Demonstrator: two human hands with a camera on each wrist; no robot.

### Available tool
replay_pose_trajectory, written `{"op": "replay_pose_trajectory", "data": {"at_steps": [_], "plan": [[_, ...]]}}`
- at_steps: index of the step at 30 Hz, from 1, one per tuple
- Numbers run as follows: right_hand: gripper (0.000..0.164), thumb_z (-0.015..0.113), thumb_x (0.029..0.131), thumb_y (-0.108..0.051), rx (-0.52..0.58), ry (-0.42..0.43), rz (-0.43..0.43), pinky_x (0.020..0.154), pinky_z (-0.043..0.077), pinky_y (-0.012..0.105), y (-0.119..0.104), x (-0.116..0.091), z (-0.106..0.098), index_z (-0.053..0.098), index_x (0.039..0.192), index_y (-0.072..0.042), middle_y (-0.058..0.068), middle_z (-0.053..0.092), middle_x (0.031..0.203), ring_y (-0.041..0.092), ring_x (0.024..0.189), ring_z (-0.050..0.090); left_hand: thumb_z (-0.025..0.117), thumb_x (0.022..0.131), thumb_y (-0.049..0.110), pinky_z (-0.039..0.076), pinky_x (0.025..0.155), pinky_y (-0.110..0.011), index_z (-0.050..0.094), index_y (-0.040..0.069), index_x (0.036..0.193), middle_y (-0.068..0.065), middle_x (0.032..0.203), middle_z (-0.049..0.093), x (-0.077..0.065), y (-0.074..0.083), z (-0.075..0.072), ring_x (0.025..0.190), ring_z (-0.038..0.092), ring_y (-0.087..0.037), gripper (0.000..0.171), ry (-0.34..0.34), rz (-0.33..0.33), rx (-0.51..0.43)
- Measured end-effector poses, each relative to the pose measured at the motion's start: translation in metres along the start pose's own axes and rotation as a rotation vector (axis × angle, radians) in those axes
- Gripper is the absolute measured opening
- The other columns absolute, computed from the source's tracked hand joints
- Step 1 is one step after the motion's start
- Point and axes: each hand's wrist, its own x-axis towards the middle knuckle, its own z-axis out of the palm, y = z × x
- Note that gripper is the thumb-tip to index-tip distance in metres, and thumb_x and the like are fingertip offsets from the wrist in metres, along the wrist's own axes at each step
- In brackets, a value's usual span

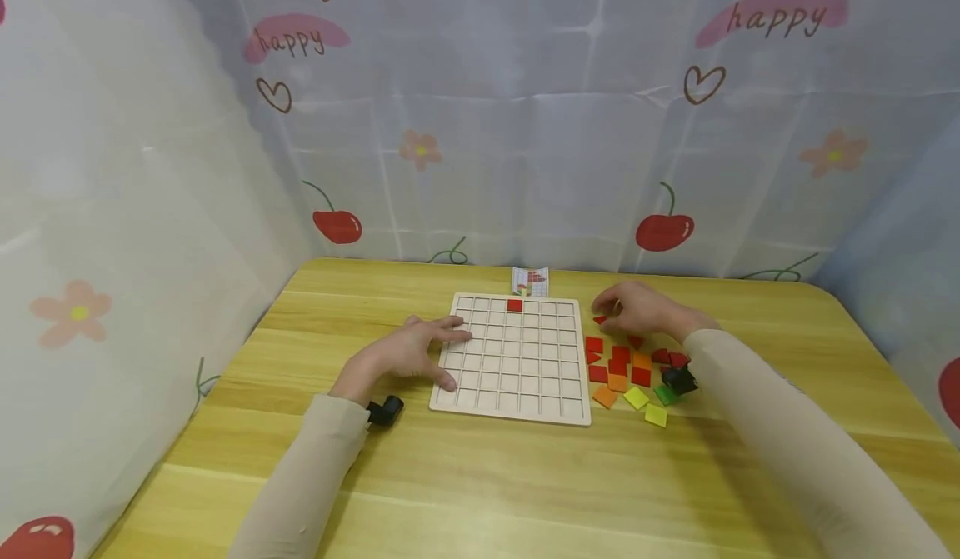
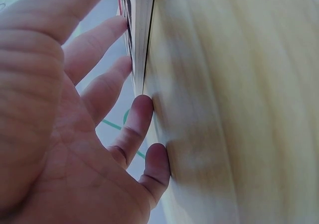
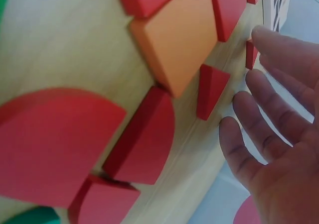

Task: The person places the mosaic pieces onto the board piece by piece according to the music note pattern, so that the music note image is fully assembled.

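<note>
Status: early stage, judged from the layout. One red square (image 1: 514, 305) is seated in the far row of the grid board (image 1: 512, 367). The other pieces remain: red, orange, yellow and green loose pieces (image 1: 617, 366) lie on the counter (image 1: 510, 492), right of the board. Right hand (image 1: 637, 307): thumb and index finger pinch a red triangle (image 1: 599, 320) beside the board's far right corner. Left hand (image 1: 408, 349): fingers spread apart, touching the board's left side.

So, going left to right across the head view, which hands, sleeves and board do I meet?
Left sleeve, left hand, pale grid board, right hand, right sleeve.
</note>
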Motion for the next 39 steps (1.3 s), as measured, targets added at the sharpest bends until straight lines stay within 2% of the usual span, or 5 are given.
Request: {"op": "replay_pose_trajectory", "data": {"at_steps": [12,20,29,36,39], "plan": [[0.028,0.076,0.094,-0.018,-0.072,0.018,-0.024,0.092,0.055,0.044,0.005,0.002,0.008,0.074,0.121,-0.01,0.007,0.071,0.108,0.022,0.095,0.06,0.091,0.075,0.041,0.041,0.109,-0.047,0.049,0.035,0.154,0.01,0.171,0.025,0.001,-0.001,0.001,0.135,0.034,-0.025,0.09,-0.003,0.007,0.009],[0.022,0.074,0.095,-0.015,-0.117,0.029,-0.038,0.091,0.054,0.045,0.004,0.003,0.009,0.074,0.116,-0.011,0.006,0.068,0.105,0.023,0.094,0.057,0.091,0.074,0.041,0.041,0.106,-0.045,0.051,0.033,0.153,0.01,0.171,0.026,0.001,-0.001,0.001,0.13,0.035,-0.025,0.089,0.005,0.016,-0.01],[0.017,0.074,0.093,-0.015,-0.105,0.039,-0.028,0.085,0.052,0.039,-0.001,0.004,0.01,0.072,0.108,-0.009,0.005,0.065,0.097,0.022,0.089,0.056,0.091,0.074,0.043,0.041,0.11,-0.048,0.05,0.034,0.154,0.01,0.171,0.025,0.001,-0.001,0.002,0.135,0.035,-0.026,0.09,-0.003,0.007,0.001],[0.032,0.069,0.095,-0.015,-0.066,0.045,0.019,0.089,0.052,0.042,-0.008,0.011,0.008,0.071,0.126,-0.008,0.009,0.065,0.107,0.025,0.095,0.056,0.091,0.075,0.041,0.041,0.109,-0.048,0.05,0.034,0.154,0.01,0.172,0.024,0.001,-0.001,0.001,0.135,0.034,-0.025,0.09,-0.001,0.0,-0.013],[0.032,0.068,0.095,-0.016,-0.07,0.043,0.012,0.086,0.051,0.04,-0.01,0.014,0.007,0.073,0.126,-0.01,0.009,0.064,0.106,0.025,0.093,0.055,0.091,0.075,0.041,0.041,0.108,-0.048,0.05,0.034,0.154,0.01,0.172,0.024,0.001,0.0,0.0,0.134,0.034,-0.025,0.09,-0.003,-0.002,-0.012]]}}
